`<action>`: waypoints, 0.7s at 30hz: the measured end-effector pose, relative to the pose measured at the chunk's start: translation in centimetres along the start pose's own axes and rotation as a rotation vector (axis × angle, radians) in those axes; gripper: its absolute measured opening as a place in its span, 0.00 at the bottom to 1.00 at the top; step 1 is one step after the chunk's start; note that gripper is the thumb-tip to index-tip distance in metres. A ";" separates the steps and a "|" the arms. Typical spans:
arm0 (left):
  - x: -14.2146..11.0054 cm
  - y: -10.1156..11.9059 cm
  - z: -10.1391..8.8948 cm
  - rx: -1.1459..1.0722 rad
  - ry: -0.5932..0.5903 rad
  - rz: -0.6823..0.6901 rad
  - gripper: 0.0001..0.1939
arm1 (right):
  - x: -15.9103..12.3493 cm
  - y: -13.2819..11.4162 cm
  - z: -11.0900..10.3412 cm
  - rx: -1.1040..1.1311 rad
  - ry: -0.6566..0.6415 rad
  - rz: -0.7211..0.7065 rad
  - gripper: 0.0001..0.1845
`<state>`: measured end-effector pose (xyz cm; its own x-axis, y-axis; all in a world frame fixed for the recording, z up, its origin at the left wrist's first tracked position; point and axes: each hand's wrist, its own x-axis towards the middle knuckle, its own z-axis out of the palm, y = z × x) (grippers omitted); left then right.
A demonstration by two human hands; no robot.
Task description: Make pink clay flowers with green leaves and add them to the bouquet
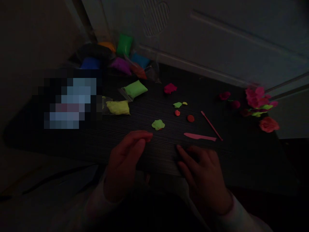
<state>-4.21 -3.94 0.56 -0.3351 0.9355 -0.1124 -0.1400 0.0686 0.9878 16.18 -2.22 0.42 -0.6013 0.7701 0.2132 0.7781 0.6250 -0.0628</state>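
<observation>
The room is dim. A small light-green piece of modelling clay (pixel 158 124), flat with a wavy edge, lies on the dark table just beyond my left hand (pixel 127 161). That hand's fingers are extended side by side with the thumb close to them, and no object shows in it. My right hand (pixel 201 170) has its index finger and thumb apart, fingertips low over the tabletop, holding nothing. Beyond it lie a pink plastic knife (pixel 200 137) and a thin pink modelling stick (pixel 211 125). Near these are a dark-red clay disc (pixel 190 118) and a small red clay lump (pixel 177 113).
Light-green (pixel 136 89) and yellow (pixel 118 107) clay packets lie left of centre. Several coloured packets (pixel 122 64) are heaped behind them. A pixelated patch covers the left. Pink clay flowers (pixel 257 97) and an orange one (pixel 269 124) stand right. A magenta clay piece (pixel 170 88) lies farther back.
</observation>
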 end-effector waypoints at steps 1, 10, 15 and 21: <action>0.0 0.0 0.0 0.002 -0.002 -0.003 0.09 | 0.0 -0.1 -0.1 -0.019 -0.013 0.000 0.18; -0.1 -0.1 -0.1 0.032 -0.005 -0.011 0.09 | 0.2 -0.3 0.0 -0.031 -0.028 0.012 0.17; 0.0 0.2 -0.2 0.102 -0.027 0.004 0.09 | -0.1 0.2 0.1 0.062 -0.029 0.025 0.21; 0.1 0.1 -0.4 0.140 -0.055 0.013 0.10 | -0.2 0.8 0.0 0.252 0.045 0.116 0.21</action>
<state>-4.58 -4.01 0.59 -0.2841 0.9538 -0.0977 -0.0035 0.1009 0.9949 16.95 -1.90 0.32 -0.4974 0.8356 0.2334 0.7685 0.5492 -0.3283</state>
